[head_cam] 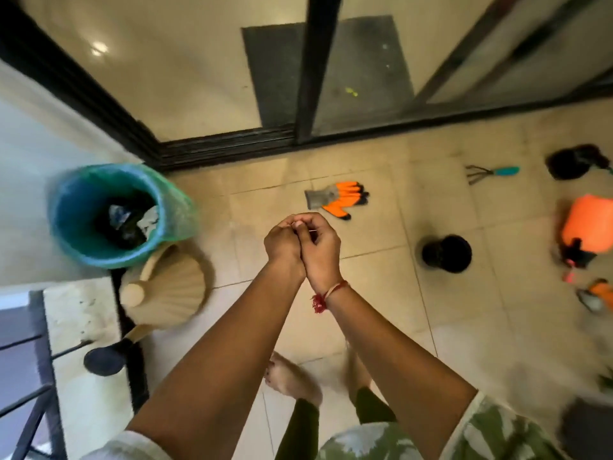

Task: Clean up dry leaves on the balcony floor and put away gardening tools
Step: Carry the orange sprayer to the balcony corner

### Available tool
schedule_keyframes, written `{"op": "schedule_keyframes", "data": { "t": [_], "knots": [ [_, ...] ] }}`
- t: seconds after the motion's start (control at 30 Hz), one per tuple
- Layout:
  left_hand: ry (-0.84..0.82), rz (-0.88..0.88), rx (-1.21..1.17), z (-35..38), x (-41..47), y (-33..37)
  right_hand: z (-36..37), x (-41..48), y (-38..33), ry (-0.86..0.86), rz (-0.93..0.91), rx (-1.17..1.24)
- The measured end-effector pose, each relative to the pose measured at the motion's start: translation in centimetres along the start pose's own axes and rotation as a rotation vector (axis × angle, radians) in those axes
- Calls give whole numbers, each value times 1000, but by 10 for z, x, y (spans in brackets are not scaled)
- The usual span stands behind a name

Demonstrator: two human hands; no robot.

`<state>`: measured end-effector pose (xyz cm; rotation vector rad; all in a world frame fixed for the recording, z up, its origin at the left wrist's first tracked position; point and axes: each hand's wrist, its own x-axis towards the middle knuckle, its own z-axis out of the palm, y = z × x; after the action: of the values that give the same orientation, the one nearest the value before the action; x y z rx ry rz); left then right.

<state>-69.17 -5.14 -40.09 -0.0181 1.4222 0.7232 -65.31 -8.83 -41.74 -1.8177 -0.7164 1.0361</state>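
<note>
Beige tiles (pixel 381 293) underfoot show no leaves that I can make out. The left hand (pixel 283 242) and right hand (pixel 320 247) are pressed together, fingers curled, perhaps round some small scrap; I cannot tell. Best to carry it over the bin (pixel 56 220) before letting go, so nothing drifts. Beyond lie the gloves (pixel 338 199), then the rake (pixel 491 172) near the door; those look like the next things to gather.

Grey-and-orange gloves (pixel 336 199): stacked flat on the floor tiles, fingers pointing right. Hand rake (pixel 491 172), teal handle: flat, well right of the gloves, tines pointing left. Orange sprayer (pixel 585 227): at right edge, blurred.
</note>
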Motion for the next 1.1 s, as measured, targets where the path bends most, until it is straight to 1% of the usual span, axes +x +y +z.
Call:
{"op": "schedule_keyframes", "data": {
  "t": [0.13, 0.2, 0.27, 0.37, 0.47, 0.53, 0.6, 0.73, 0.8, 0.87, 0.97, 1.1],
  "knots": [
    [-50, -114, 122, 51, -26, -52, -80, -4, 18, 111, -32, -58],
    [-56, -93, 200, 73, -29, -81, -119, -6, 25, 148, -38, -49],
    [-63, -80, 247, 97, -38, -113, -162, -11, 32, 202, -85, -84],
    [-165, -118, 258, 136, -54, -167, -228, -18, 43, 281, -160, -190],
    [-240, -188, 362, 187, -72, -229, -302, -21, 55, 385, -145, -160],
    [-261, -205, 443, 219, -86, -268, -352, -23, 66, 445, -117, -127],
    [-294, -193, 537, 253, -101, -305, -403, -25, 81, 469, -102, -170],
    [-389, -16, 847, 325, -127, -369, -500, -27, 108, 402, -71, -303],
    [-485, 142, 1093, 359, -129, -401, -553, -25, 118, 417, -43, -332],
    [-562, 315, 1337, 388, -128, -428, -601, -20, 127, 451, -2, -331],
    [-628, 547, 1596, 424, -127, -457, -667, -5, 138, 530, 84, -273],
    [-697, 762, 1885, 457, -122, -476, -728, 18, 147, 687, 183, -206]
  ]
}}
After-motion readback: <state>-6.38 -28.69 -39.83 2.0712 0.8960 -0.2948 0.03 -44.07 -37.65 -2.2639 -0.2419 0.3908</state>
